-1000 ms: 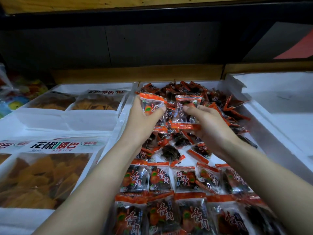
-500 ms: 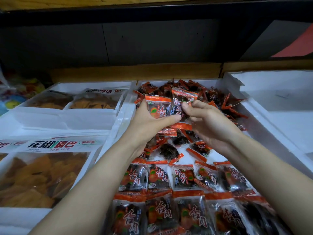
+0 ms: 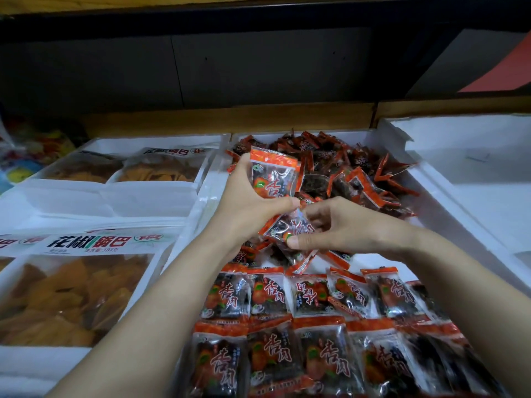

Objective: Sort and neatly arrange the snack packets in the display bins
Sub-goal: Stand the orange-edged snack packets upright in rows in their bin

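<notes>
upright packet (image 3: 273,175): raised above the left part of the middle bin, over the near edge of the loose pile, printed face to the camera
its axis: long axis close to vertical, leaning a little right; orange seal on top, pointing away from the person
left hand (image 3: 247,208): fingers and thumb curled round the packet's left edge and lower end, firm hold; could be a second packet behind it, cannot tell
tilted packet (image 3: 287,229): just below the upright one, nearly touching it
its axis: long axis slants from upper left to lower right, orange seals at both ends, print askew, so not yet matched to the rows
right hand (image 3: 342,225): thumb and curled fingers pinch the tilted packet at its lower right end
change: a second ago each hand held a packet upright, side by side and higher; half a second ago the two hands met; now the right hand sits lower with a slanted packet
meaning: likely gathering a small stack in the left hand before laying it down - the right one needs turning seal-up first
loose pile (image 3: 353,173): jumbled packets at the far end, pointing every way, still to sort
neat rows (image 3: 316,294): near end, packets flat, seals toward the far side, long axes running away from the person - one print looks reversed
middle bin (image 3: 448,196): white foam walls
crisp bags (image 3: 71,294): large bags in the left bins
right bin (image 3: 474,156): white, beside the middle one
</notes>
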{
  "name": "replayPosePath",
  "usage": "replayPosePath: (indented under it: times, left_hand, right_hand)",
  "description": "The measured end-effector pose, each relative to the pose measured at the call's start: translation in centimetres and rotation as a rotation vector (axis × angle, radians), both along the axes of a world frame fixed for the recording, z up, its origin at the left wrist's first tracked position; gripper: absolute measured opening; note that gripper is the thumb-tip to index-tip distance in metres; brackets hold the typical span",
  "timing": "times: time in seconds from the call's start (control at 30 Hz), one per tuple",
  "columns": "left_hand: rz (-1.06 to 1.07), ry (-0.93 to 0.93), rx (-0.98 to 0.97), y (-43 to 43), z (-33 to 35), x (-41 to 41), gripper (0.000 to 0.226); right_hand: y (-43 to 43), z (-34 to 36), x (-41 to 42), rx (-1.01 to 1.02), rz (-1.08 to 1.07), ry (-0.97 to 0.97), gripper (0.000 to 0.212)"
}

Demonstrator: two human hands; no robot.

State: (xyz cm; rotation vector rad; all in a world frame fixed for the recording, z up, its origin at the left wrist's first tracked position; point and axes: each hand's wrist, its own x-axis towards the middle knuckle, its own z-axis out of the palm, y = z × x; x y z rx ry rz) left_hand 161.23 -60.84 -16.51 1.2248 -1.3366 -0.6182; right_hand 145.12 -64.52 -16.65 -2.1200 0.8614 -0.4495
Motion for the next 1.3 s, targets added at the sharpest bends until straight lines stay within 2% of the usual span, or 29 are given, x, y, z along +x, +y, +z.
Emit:
replayPosePath:
  times: [0.07,0.13,0.3,0.37,0.5,0.6,0.63,0.7,0.8,0.93,1.03,1.07,1.2,1.3]
  left_hand:
    - [-0.003,-0.011,0.001,-0.1,-0.3,-0.3,0.061]
    - [-0.021,-0.006,-0.001,-0.1,-0.5,-0.7,0.054]
    - [-0.088,0.026,0.043,-0.2,-1.2,-1.7,0.040]
    - [-0.123,0.029,0.068,-0.2,-1.5,-1.9,0.039]
    - [-0.191,0.073,0.157,0.0,-1.9,-2.1,0.051]
    - [-0.227,0.119,0.209,0.2,-1.9,-2.1,0.044]
    - [-0.233,0.130,0.223,0.3,-1.9,-2.2,0.048]
    - [-0.254,0.145,0.239,0.4,-1.8,-2.3,0.074]
    - [-0.270,0.203,0.271,0.6,-1.7,-2.3,0.085]
    - [-0.325,0.211,0.298,0.8,-1.7,-2.4,0.102]
    - [-0.336,0.205,0.316,0.3,-2.3,-2.1,0.110]
    - [-0.344,0.208,0.317,0.4,-2.2,-2.2,0.105]
    - [-0.357,0.193,0.305,0.9,-2.4,-2.9,0.055]
    - [-0.378,0.158,0.292,1.2,-2.8,-3.6,0.052]
  right_hand:
    - [0.2,-0.1,0.0,-0.015,-0.005,0.075,0.093]
    - [0.2,0.1,-0.4,0.016,-0.018,0.102,0.093]
    - [1.0,-0.2,-3.3,0.126,-0.165,0.167,0.055]
    - [1.7,-0.7,-4.7,0.110,-0.252,0.198,0.050]
    - [4.0,-1.6,-7.1,0.202,-0.341,0.208,0.038]
    - [5.9,-2.3,-8.1,0.298,-0.397,0.145,0.028]
    - [6.5,-2.4,-8.2,0.354,-0.396,0.106,0.019]
    - [7.4,-2.8,-8.4,0.366,-0.381,0.118,0.005]
    - [7.7,-3.7,-8.6,0.286,-0.418,0.194,0.026]
    - [8.1,-3.8,-8.1,0.327,-0.418,0.138,0.023]
    - [8.5,-3.8,-8.0,0.396,-0.413,0.079,0.032]
    - [8.7,-3.8,-8.0,0.378,-0.413,0.093,0.033]
    - [9.0,-3.7,-8.2,0.133,-0.386,0.270,0.032]
    - [8.8,-3.7,-8.3,-0.032,-0.395,0.285,0.030]
